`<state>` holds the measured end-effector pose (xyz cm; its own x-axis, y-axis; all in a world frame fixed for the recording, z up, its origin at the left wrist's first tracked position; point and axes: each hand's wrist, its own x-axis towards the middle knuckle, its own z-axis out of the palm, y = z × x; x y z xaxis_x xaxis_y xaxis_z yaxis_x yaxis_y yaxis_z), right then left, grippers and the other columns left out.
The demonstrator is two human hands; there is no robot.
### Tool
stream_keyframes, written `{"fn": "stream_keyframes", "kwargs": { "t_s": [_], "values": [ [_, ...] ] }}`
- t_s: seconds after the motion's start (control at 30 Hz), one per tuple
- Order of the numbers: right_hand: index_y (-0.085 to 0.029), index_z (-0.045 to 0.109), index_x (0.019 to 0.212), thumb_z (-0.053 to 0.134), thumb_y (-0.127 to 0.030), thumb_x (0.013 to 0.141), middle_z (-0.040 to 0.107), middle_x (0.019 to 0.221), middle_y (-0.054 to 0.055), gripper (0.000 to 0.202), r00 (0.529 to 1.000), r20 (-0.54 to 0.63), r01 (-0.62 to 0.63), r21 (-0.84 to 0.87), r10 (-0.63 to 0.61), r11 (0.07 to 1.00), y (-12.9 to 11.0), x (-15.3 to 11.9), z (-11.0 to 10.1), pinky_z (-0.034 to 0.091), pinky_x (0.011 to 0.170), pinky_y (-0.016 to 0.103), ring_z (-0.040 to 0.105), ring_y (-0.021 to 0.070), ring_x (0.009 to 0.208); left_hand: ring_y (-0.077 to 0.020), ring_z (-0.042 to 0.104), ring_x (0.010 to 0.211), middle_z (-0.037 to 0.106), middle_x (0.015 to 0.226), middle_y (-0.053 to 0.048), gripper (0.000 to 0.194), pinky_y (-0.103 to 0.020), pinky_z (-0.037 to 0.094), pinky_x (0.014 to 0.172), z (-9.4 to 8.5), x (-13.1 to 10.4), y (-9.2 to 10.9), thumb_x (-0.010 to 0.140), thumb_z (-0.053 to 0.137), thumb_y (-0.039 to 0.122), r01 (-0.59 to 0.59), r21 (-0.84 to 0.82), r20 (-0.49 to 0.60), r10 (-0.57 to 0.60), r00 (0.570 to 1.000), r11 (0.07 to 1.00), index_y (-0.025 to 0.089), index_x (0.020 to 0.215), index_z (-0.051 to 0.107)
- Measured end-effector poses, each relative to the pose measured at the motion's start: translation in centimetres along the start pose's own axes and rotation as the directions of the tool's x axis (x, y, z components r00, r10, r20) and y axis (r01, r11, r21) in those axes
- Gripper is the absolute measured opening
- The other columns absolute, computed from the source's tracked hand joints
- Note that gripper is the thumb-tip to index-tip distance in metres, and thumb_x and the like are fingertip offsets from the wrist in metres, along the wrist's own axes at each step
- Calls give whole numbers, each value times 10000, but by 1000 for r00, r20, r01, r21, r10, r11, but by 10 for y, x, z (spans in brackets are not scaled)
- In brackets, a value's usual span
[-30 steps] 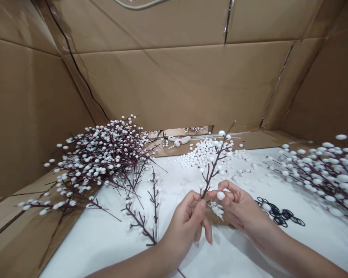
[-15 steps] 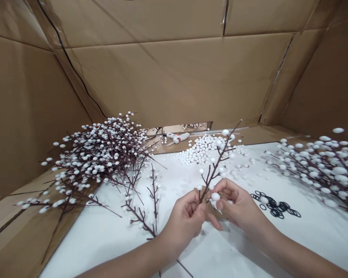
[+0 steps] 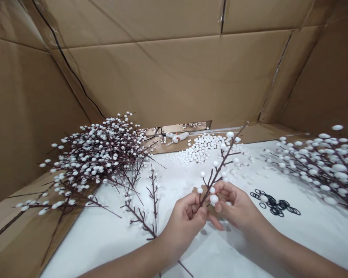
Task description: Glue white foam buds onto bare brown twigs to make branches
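Observation:
Between finger and thumb, my left hand [image 3: 188,216] pinches the lower stem of a brown artificial berry branch [image 3: 219,168], which leans up to the right. White berries sit on some of its twigs, while other twigs are bare. Close by the stem, my right hand [image 3: 234,206] is closed, with its thumb and forefinger on a white foam berry [image 3: 214,199]. More white berries show partly inside its curled fingers. Two further branches, one of them a brown branch with short twigs [image 3: 140,218], lie to the left of my hands.
A large pile of berried branches [image 3: 98,150] stands at left, another bunch [image 3: 321,170] at right. Loose white berries [image 3: 201,148] are heaped at the back, near a glue gun [image 3: 176,137]. Black rings [image 3: 275,204] lie right of my hands. Cardboard walls [image 3: 162,77] enclose the white table [image 3: 84,247].
The held branch has tilted a little further to the right. My right fingers have brought the white berry slightly left, against the branch's lower twigs. My left hand keeps its grip.

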<state>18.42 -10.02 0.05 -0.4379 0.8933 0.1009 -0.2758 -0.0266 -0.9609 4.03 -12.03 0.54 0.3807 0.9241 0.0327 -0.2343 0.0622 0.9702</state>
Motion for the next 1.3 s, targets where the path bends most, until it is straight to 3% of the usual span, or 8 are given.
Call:
{"fn": "stream_keyframes", "kwargs": {
  "t_s": [0.13, 0.33, 0.53, 0.67, 0.93, 1.13, 1.3],
  "values": [
    [-207, 462, 778, 695, -503, 653, 522, 484, -68, 397, 1000, -10, -3, -57, 3, 998, 0, -1, 1, 228, 448, 217, 414, 64, 370, -26, 259, 351, 638, 528, -30, 383, -195, 237, 427, -1, -1, 1, 714, 587, 532, 9, 17, 1, -9, 1000, 1000, 161, 718, 492],
    [-207, 481, 768, 715, -516, 614, 503, 449, -70, 416, 998, -58, -16, -119, 10, 993, 2, -2, -1, 155, 405, 201, 364, 63, 390, -4, 160, 350, 594, 526, 30, 333, -186, 210, 416, -1, 0, 2, 746, 572, 492, -7, 24, 13, 7, 1000, 1000, 173, 735, 474],
    [-201, 489, 751, 730, -439, 631, 514, 505, -66, 359, 996, -87, -17, -140, 5, 990, 2, -4, -3, 216, 433, 208, 393, 67, 414, -12, 175, 346, 531, 505, 47, 353, -198, 170, 395, 2, -2, 9, 711, 594, 509, 21, 57, 7, -21, 1000, 998, 176, 701, 476],
    [-201, 478, 738, 738, -390, 635, 530, 520, -56, 338, 992, -118, -51, -120, 37, 991, 2, -7, -2, 232, 451, 218, 404, 74, 434, -31, 256, 369, 510, 516, 36, 378, -206, 191, 406, 4, -2, 12, 687, 605, 530, 5, 71, 2, -6, 1000, 997, 172, 674, 488],
    [-198, 484, 714, 733, -328, 664, 566, 663, -33, 285, 995, -98, 17, -48, -21, 999, 5, -7, 1, 234, 412, 205, 447, 58, 434, 8, 172, 341, 471, 568, 48, 432, -207, 151, 376, 0, -4, 7, 686, 591, 565, 54, 26, 22, -54, 998, 998, 171, 634, 422],
    [-189, 491, 687, 760, -401, 610, 546, 630, -53, 351, 994, -98, -40, 25, 42, 999, 0, -8, 5, 228, 387, 186, 370, 21, 385, 2, 174, 347, 490, 539, 43, 348, -196, 150, 384, -5, -7, 5, 782, 527, 493, 28, 28, 86, -30, 996, 999, 162, 701, 459],
    [-198, 494, 689, 770, -435, 572, 567, 658, -46, 382, 991, -128, -40, 16, 42, 999, 0, -9, 4, 263, 387, 191, 384, 31, 384, -12, 162, 348, 417, 441, 77, 301, -188, 148, 379, -5, -7, 4, 801, 526, 448, 32, -6, 99, -32, 995, 999, 165, 721, 462]
  ]
}}
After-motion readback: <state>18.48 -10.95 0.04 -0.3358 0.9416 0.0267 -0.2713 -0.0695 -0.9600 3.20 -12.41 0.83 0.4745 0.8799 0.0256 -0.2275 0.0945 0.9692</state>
